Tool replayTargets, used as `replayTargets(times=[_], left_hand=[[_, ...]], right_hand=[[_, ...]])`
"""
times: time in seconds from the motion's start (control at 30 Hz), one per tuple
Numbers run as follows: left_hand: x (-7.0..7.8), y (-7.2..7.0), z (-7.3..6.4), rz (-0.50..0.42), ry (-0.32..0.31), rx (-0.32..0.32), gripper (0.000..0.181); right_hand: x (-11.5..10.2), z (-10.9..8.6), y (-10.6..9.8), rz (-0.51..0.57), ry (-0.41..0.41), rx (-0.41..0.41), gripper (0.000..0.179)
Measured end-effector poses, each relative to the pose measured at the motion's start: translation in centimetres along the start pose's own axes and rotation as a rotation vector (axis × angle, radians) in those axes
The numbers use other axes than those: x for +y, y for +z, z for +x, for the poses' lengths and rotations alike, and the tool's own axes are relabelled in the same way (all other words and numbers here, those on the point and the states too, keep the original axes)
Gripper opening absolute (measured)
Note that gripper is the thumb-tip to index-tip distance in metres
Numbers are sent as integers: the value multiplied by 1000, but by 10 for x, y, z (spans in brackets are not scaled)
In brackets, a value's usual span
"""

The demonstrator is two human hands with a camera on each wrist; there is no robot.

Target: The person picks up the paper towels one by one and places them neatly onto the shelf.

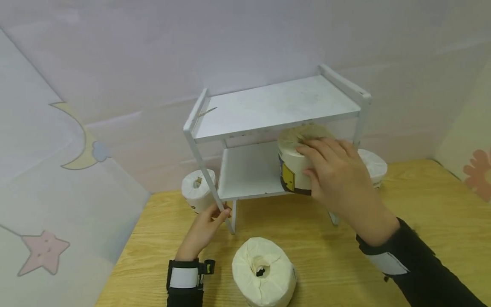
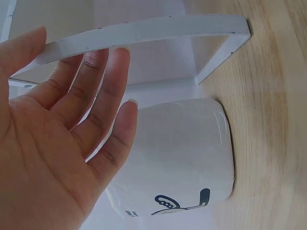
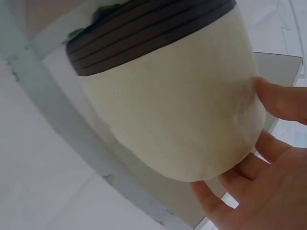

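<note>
My right hand (image 1: 339, 170) grips a paper-wrapped toilet roll (image 1: 293, 168) near its top, thumb on one side and fingers on the other. The roll has a yellow picture and a dark brown base band, and it is at the right front of the lower board of a small white two-tier shelf (image 1: 253, 168). In the right wrist view the roll (image 3: 172, 96) looks tilted; whether it touches the board cannot be told. My left hand (image 1: 203, 228) holds the shelf's front left leg; in the left wrist view the leg (image 2: 144, 29) passes between thumb and fingers.
Another wrapped roll (image 1: 264, 273) stands on the wooden table (image 1: 161, 256) in front of the shelf. One white roll (image 1: 193, 192) stands beside the shelf's left leg, and one more (image 1: 374, 166) is at its right. Pale walls with printed decorations enclose the back and sides.
</note>
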State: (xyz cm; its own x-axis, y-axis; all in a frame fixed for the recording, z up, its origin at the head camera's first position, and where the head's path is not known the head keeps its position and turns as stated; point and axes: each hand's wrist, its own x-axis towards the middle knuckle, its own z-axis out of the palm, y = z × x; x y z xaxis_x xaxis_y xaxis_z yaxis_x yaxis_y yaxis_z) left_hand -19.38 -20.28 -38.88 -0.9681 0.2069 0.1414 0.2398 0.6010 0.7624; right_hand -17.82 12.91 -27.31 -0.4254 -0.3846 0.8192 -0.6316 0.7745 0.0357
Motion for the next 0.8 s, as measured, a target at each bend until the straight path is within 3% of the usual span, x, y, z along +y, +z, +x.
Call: replayTargets(times=[0.37, 0.8], left_hand=[[1, 5, 1, 35, -10, 1, 33], [-2, 6, 0, 28, -4, 8, 33]], right_hand=[[-13, 10, 2, -51, 64, 38, 35], [-20, 18, 12, -118, 162, -50, 37]])
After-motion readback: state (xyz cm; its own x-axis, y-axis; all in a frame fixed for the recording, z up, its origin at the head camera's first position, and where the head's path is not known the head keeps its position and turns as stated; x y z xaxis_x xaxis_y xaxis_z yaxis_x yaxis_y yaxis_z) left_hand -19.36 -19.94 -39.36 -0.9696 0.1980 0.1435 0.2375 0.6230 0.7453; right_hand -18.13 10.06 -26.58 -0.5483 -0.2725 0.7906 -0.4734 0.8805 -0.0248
